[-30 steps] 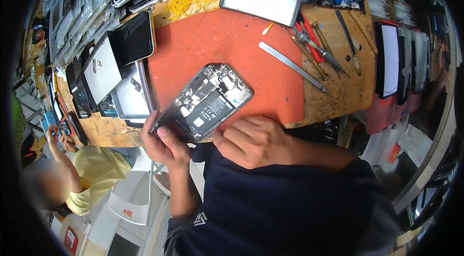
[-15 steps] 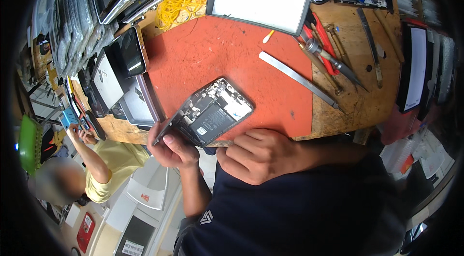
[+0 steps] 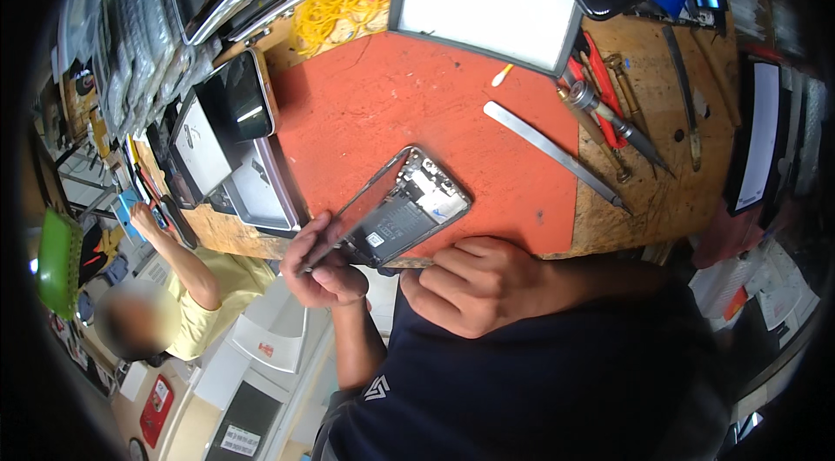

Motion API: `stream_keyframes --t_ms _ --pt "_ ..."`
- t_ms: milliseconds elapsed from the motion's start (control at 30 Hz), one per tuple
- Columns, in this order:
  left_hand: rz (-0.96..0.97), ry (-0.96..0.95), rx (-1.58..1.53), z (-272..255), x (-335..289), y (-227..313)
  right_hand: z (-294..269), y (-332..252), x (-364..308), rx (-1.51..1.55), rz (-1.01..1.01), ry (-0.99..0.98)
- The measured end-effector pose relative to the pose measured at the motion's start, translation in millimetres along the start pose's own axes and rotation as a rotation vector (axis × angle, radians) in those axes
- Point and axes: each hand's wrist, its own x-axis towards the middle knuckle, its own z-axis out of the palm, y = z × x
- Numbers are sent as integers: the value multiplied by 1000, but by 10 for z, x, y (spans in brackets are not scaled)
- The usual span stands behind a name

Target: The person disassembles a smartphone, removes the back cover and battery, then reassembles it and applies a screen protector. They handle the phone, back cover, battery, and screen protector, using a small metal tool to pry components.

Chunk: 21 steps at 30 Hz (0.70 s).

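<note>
An opened smartphone lies near the front edge of the red mat, its dark battery and circuit parts showing. Along its left side a thin screen panel stands tilted up, its surface mirroring the red mat. My left hand grips the lower left end of this panel between thumb and fingers. To the right of the phone, my right hand rests at the table's edge in a loose fist. Nothing shows in it, though its underside is hidden.
On the red mat lie metal tweezers and a cotton swab. Screwdrivers and red-handled pliers sit at right. Open boxes stand left, yellow rubber bands behind. A co-worker sits at lower left.
My left hand has turned the screen panel, so its mirroring face now shows beside the phone. The whole view has shifted slightly. My right hand keeps its closed pose.
</note>
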Motion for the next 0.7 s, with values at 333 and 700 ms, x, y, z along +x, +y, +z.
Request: stream_keyframes --t_ms 333,700 --pt "97 -166 132 20 155 10 90 -68 71 -91 55 36" --pt "-33 -81 113 37 206 107 -6 -278 343 -228 382 -69"
